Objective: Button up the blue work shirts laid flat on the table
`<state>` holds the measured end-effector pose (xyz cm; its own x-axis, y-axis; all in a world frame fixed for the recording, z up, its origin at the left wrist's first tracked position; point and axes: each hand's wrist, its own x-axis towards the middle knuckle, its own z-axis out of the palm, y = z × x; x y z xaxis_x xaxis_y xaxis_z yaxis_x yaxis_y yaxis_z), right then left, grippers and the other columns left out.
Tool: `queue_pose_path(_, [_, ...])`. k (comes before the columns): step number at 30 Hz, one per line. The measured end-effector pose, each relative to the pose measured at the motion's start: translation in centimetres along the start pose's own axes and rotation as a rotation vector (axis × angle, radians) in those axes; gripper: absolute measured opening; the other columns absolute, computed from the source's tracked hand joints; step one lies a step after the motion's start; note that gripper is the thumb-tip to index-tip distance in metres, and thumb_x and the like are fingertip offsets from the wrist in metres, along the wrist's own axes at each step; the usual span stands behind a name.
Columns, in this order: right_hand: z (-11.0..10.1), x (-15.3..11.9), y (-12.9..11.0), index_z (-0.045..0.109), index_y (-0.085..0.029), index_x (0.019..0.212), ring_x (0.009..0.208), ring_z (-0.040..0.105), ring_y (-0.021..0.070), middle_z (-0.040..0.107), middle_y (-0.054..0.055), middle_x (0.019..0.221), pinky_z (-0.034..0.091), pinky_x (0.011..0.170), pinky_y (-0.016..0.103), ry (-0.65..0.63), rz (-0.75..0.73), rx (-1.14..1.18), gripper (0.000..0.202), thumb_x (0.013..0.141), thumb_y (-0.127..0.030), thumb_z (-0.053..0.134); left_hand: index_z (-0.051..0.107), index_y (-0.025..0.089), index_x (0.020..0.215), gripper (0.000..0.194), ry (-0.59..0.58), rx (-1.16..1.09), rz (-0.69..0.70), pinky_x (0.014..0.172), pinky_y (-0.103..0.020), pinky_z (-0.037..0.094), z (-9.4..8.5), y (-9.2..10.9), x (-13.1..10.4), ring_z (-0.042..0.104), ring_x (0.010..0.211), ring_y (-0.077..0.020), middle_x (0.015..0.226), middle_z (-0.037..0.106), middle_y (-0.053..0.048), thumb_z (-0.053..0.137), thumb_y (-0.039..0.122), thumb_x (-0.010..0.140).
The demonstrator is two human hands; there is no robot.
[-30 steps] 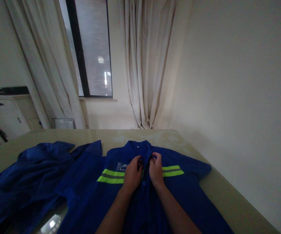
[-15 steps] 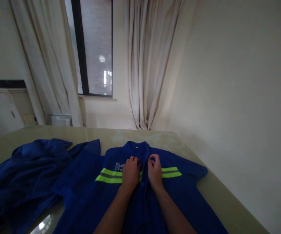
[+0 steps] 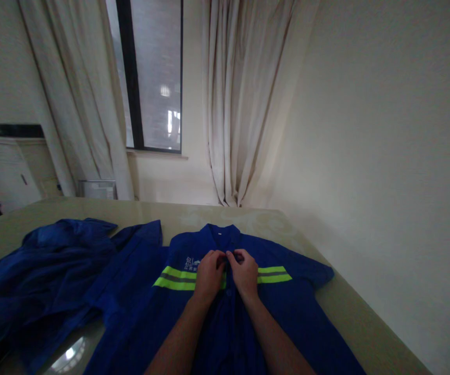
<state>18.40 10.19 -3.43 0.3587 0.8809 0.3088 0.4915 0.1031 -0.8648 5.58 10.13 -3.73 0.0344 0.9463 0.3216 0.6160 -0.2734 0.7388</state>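
Note:
A blue work shirt (image 3: 295,312) with yellow-green reflective bands and white lettering on the chest lies face up, its collar pointing away from me. At the upper front opening, my left hand (image 3: 209,273) pinches the placket edge with bent fingers. My right hand (image 3: 244,271) pinches the opposite front edge, its thumb and fingertips almost meeting those of the left. The fingers hide whatever small part of the placket is between them. Below the hands, a button (image 3: 228,293) shows on the front.
More blue garments (image 3: 64,265) lie crumpled to the left on the pale, glossy table (image 3: 186,213). A wall (image 3: 385,182) runs along the right side. Behind the table are curtains (image 3: 236,104), a window (image 3: 157,78) and a white cabinet (image 3: 2,166).
My right hand has moved left, bringing its fingertips up to those of my left hand at the shirt front. The shirt's front edges are now closer together.

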Motion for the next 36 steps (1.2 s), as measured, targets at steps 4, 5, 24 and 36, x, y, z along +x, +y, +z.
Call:
queue_pose_path(4, [0.2, 0.2, 0.7, 0.074, -0.017, 0.090, 0.070, 0.069, 0.0225, 0.075, 0.008, 0.080, 0.053, 0.068, 0.031, 0.017, -0.094, 0.066, 0.027, 0.080, -0.039, 0.059, 0.072, 0.020, 0.100, 0.020, 0.039, -0.036, -0.004, 0.082, -0.028, 0.048, 0.0, -0.3, 0.0, 0.066, 0.085, -0.0162, 0.091, 0.070, -0.002, 0.065, 0.007, 0.086])
queue_pose_path(5, [0.2, 0.2, 0.8, 0.074, -0.017, 0.091, 0.070, 0.068, 0.0218, 0.074, 0.008, 0.082, 0.053, 0.067, 0.031, 0.018, -0.128, 0.080, 0.028, 0.081, -0.038, 0.058, 0.072, 0.019, 0.100, 0.020, 0.052, -0.043, -0.007, 0.081, -0.028, 0.048, 0.0, -0.3, 0.1, 0.066, 0.085, -0.0162, 0.091, 0.070, -0.002, 0.065, 0.008, 0.086])
queue_pose_path(24, [0.0, -0.4, 0.1, 0.077, -0.020, 0.089, 0.075, 0.066, 0.0211, 0.072, 0.006, 0.084, 0.049, 0.070, 0.030, -0.149, -0.287, -0.094, 0.021, 0.087, -0.031, 0.060, 0.077, 0.020, 0.092, 0.018, 0.060, -0.042, -0.034, 0.080, -0.027, 0.049, -0.3, -0.2, 0.1, 0.071, 0.083, -0.0165, 0.089, 0.078, -0.004, 0.064, 0.008, 0.088])
queue_pose_path(36, [0.3, -0.2, 0.3, 0.077, -0.019, 0.092, 0.064, 0.067, 0.0200, 0.074, 0.004, 0.073, 0.048, 0.062, 0.027, -0.232, -0.225, -0.016, 0.025, 0.082, -0.032, 0.057, 0.072, 0.019, 0.093, 0.019, 0.089, -0.031, -0.052, 0.081, -0.027, 0.047, -0.3, -0.1, -0.1, 0.068, 0.085, -0.0167, 0.090, 0.075, -0.003, 0.061, 0.005, 0.087])
